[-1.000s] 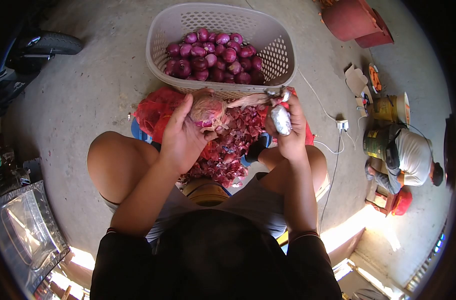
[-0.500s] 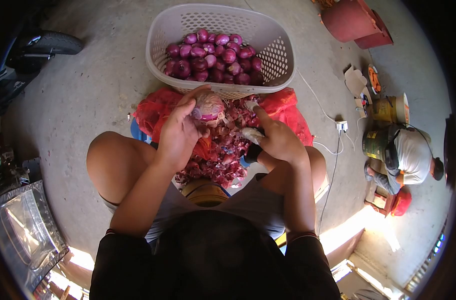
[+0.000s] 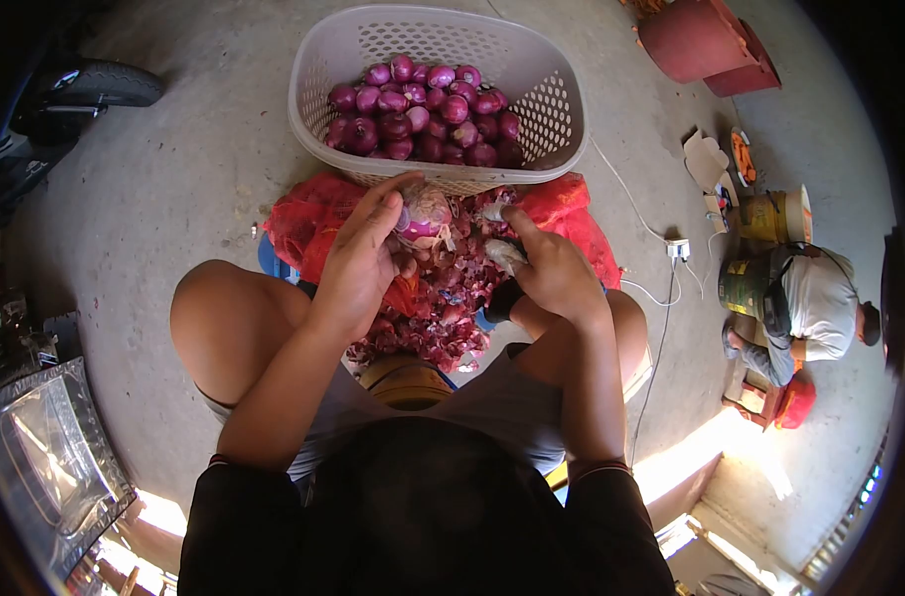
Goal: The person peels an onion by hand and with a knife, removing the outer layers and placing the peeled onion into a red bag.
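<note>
My left hand [image 3: 358,260] is closed around a red onion [image 3: 428,211], whose papery brown skin is partly off, with shiny purple showing underneath. Just to the right is my right hand [image 3: 555,273], apart from the onion. Pale coverings wrap its thumb and forefinger, which are spread with nothing visible between them; its other fingers are mostly hidden. Below both hands lies a heap of loose onion skins [image 3: 443,318] on red mesh sacking [image 3: 308,223]. Beyond them stands a grey plastic basket [image 3: 318,74] holding many peeled red onions [image 3: 433,114].
A white power strip [image 3: 678,248] with cables lies on the concrete floor at right. Farther right, a person [image 3: 815,303] sits bent over near buckets [image 3: 765,216]. Red tubs [image 3: 693,38] stand at upper right. A motorbike wheel [image 3: 110,83] is at upper left.
My left hand has turned slightly, and the onion has shifted a little to the right. My right thumb has tilted upward and its forefinger has moved slightly.
</note>
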### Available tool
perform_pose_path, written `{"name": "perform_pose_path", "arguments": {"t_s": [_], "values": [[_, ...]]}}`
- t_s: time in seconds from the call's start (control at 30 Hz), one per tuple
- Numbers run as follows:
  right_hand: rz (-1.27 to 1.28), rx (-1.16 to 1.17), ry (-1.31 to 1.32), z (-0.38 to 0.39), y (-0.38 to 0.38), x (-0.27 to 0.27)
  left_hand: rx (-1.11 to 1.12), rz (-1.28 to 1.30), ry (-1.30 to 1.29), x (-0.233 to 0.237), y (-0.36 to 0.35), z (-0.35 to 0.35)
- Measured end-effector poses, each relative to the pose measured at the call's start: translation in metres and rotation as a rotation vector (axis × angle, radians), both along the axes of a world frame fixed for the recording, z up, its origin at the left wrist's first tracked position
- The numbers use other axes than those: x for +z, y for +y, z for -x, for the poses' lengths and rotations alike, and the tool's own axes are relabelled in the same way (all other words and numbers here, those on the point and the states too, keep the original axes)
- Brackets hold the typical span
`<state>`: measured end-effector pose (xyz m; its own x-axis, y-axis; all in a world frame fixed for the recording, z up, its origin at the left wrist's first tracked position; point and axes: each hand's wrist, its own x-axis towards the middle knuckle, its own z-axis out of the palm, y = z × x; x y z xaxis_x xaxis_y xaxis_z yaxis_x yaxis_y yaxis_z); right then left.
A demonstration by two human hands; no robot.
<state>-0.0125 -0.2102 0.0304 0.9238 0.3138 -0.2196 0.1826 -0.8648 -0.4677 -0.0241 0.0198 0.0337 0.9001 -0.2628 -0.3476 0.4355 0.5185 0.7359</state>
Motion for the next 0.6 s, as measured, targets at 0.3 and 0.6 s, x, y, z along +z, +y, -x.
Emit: {"name": "perform_pose_path", "arguments": {"t_s": [0.3,0.6], "values": [[-0.146,0.116,-0.036,0.000,-0.003,-0.008,0.039,-0.012,0.015,0.002,-0.004,0.000],[-0.092,0.187,0.085,-0.001,-0.005,-0.001,0.001,-0.023,0.017,0.004,-0.003,0.001]]}}
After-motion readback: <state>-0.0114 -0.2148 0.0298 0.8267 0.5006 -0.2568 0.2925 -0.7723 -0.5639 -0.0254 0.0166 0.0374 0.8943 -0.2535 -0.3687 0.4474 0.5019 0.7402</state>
